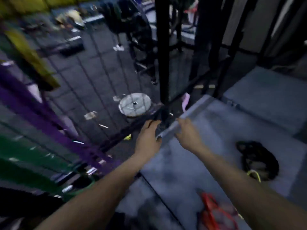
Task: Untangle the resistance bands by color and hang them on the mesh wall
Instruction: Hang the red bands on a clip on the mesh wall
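Reaching toward the mesh wall (93, 83), the left hand (147, 138) is closing its fingers on a dark band (160, 114); blur leaves the grip uncertain. The right hand (187, 131) is hovering released just beside. Likely hanging step; next, hooking it on. The red band (214, 211) is lying behind the fingers, untouched.

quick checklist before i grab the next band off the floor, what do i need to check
1. Left hand free: ok, fingers straight, nothing held.
2. Right hand free: seems ok, though blur hides the fingertips.
3. Bands left to sort: ok, red bands and a dark pile lie on the grey mat.
4. Dark pile untangled: cannot tell, too blurred.
5. Mesh wall within reach: ok, purple band and green band already hang there.
6. Free hanging spot: cannot tell.
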Demonstrator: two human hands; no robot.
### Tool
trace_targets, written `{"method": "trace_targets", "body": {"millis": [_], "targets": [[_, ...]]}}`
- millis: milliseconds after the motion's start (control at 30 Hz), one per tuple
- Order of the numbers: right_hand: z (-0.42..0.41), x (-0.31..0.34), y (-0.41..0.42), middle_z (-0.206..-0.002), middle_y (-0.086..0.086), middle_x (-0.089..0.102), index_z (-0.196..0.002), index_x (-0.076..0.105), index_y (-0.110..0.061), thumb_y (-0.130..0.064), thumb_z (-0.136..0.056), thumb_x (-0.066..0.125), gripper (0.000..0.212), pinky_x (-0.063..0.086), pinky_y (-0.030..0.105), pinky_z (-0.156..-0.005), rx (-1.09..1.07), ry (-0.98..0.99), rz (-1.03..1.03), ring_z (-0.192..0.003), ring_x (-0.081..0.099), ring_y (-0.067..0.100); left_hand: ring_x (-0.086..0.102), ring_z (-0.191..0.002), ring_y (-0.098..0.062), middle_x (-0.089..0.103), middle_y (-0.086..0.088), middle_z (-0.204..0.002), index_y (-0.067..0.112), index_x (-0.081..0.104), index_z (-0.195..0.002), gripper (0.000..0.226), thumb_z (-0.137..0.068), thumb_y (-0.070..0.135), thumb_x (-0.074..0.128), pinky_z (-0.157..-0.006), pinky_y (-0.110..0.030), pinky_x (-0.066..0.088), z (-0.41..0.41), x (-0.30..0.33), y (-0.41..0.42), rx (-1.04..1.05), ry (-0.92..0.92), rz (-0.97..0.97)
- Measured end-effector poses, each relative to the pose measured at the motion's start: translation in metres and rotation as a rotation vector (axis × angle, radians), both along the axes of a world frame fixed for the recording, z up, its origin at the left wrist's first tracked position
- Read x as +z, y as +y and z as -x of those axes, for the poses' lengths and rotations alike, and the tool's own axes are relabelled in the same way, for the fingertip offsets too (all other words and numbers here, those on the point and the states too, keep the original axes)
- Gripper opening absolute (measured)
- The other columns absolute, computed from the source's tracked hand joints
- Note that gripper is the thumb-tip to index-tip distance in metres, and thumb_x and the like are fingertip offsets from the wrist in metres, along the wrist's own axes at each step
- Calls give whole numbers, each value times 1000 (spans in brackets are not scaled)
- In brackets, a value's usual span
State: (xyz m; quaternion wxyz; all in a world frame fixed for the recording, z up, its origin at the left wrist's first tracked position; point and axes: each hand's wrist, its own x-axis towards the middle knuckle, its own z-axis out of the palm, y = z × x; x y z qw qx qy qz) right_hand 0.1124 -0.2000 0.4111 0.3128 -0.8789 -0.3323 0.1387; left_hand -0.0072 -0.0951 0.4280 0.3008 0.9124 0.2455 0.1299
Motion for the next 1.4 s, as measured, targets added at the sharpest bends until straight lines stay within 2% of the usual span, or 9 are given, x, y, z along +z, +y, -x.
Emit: {"method": "trace_targets", "body": {"millis": [133, 233, 400, 700, 800, 933, 1067, 1233, 1400], "targets": [[-18, -61, -73, -135, 18, 46, -131, 45, -3, -8, -82, 60, 52, 29, 36, -109, -128, 119, 143, -127, 42, 34, 52, -112, -28, 40, -8, -139, 13, 38, -137, 51, -89, 10, 52, -89, -29, 38, -30, -67, -54, -109, 209, 55], [-24, -108, -127, -133, 19, 48, -131, 46, -4, -7, -81, 59, 52, 30, 36, -109, -231, 184, 206, -125, 45, 35, 42, -126, -26, 37, -7, -141, 15, 35, -140, 54, -88, 13, 54, -97, -31, 37, -42, -120, -87, -207, 316, 151], [-19, -185, -197, -134, 17, 50, -131, 48, -3, -7, -78, 57, 54, 28, 33, -110, -349, 249, 289, -127, 44, 31, 40, -128, -27, 38, -11, -140, 13, 39, -138, 58, -84, 11, 58, -103, -30, 34, -59, -198, -135, -337, 447, 198], [40, -315, -268, -120, 22, 51, -127, 50, -3, -5, -78, 60, 50, 36, 37, -98, -605, 429, 351, -115, 48, 39, 45, -124, -27, 44, -13, -131, 9, 47, -131, 58, -77, 11, 67, -104, -29, 33, -45, -335, -194, -506, 578, 220], [54, -346, -281, -126, 19, 47, -133, 45, -8, -9, -79, 61, 56, 35, 37, -101, -664, 416, 383, -119, 43, 37, 41, -126, -24, 41, -9, -133, 11, 48, -130, 61, -74, 16, 72, -105, -27, 30, -39, -369, -202, -514, 562, 196], [60, -376, -289, -129, 16, 44, -137, 41, -11, -10, -82, 57, 57, 31, 38, -104, -741, 374, 415, -121, 38, 36, 36, -130, -19, 35, 1, -139, 23, 51, -126, 62, -70, 34, 75, -105, -32, 31, -41, -396, -209, -571, 514, 55], [67, -395, -289, -131, 13, 40, -135, 40, -13, -9, -84, 55, 54, 37, 43, -101, -771, 439, 446, -120, 39, 36, 35, -128, -17, 36, 6, -135, 31, 58, -114, 55, -66, 54, 71, -105, -32, 27, -44, -409, -222, -575, 498, -145], [75, -402, -282, -115, 16, 51, -122, 50, -13, 0, -78, 53, 46, 46, 41, -87, -759, 491, 426, -108, 53, 38, 47, -111, -21, 42, -2, -115, 17, 64, -94, 23, -74, 29, 68, -88, -34, 41, -38, -418, -217, -565, 590, -146], [66, -378, -261, -105, 15, 61, -99, 66, -12, -5, -79, 56, 23, 46, 35, -82, -664, 526, 336, -98, 59, 34, 57, -95, -34, 47, -15, -114, 4, 62, -97, 22, -78, 14, 66, -84, -35, 44, -34, -397, -183, -401, 620, 127]]}}
